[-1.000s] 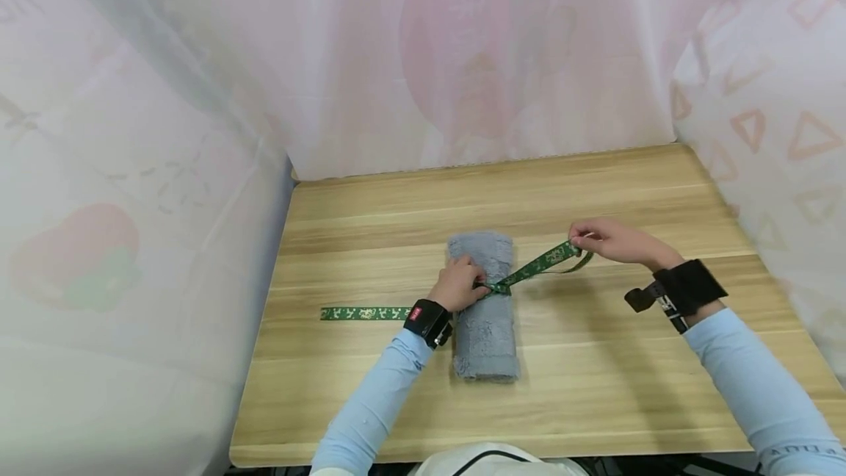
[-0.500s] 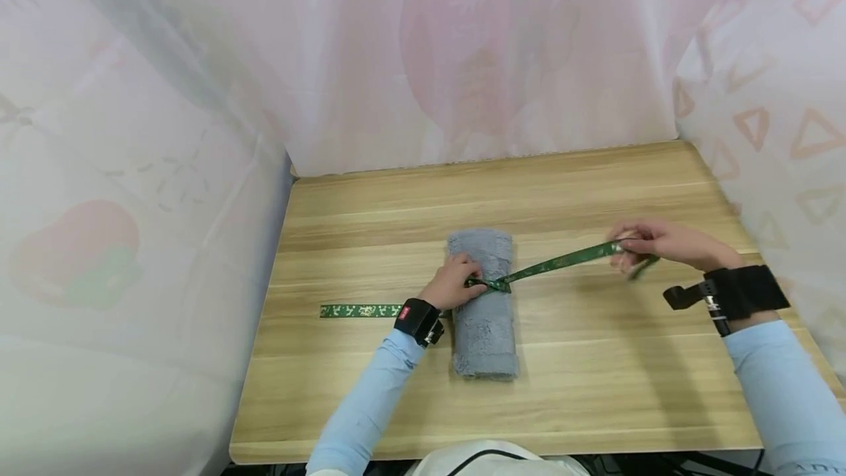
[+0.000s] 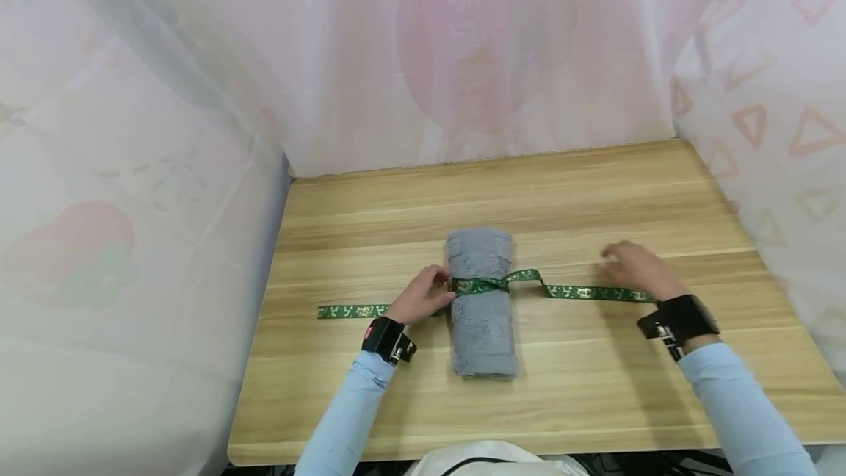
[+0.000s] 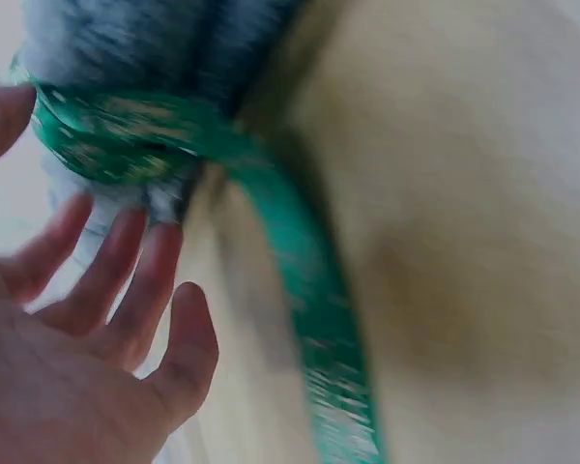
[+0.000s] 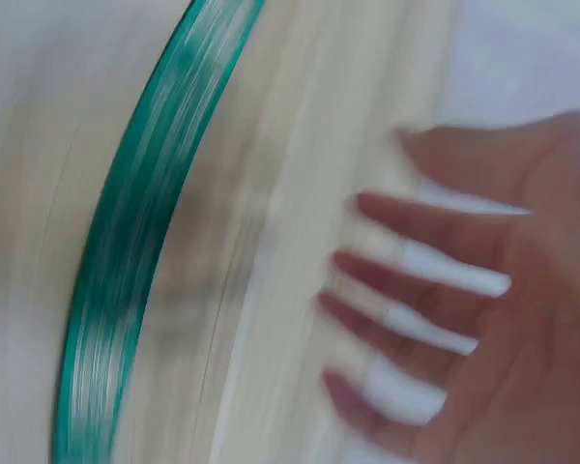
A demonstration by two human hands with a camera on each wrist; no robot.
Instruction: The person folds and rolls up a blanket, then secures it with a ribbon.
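A rolled grey towel lies on the wooden table with a green patterned ribbon crossed over its middle. One ribbon end runs left, the other right along the table. My left hand is open just left of the towel; in the left wrist view its spread fingers are next to the ribbon and towel. My right hand hovers open above the right ribbon end, holding nothing. The right wrist view is blurred, showing straight fingers beside the ribbon.
Pale pink printed curtains close the table in at the back and on both sides. Bare wood lies behind and in front of the towel.
My right hand has let go of the ribbon end, which now lies flat on the table. My left hand has come off the crossing and drawn back to the left.
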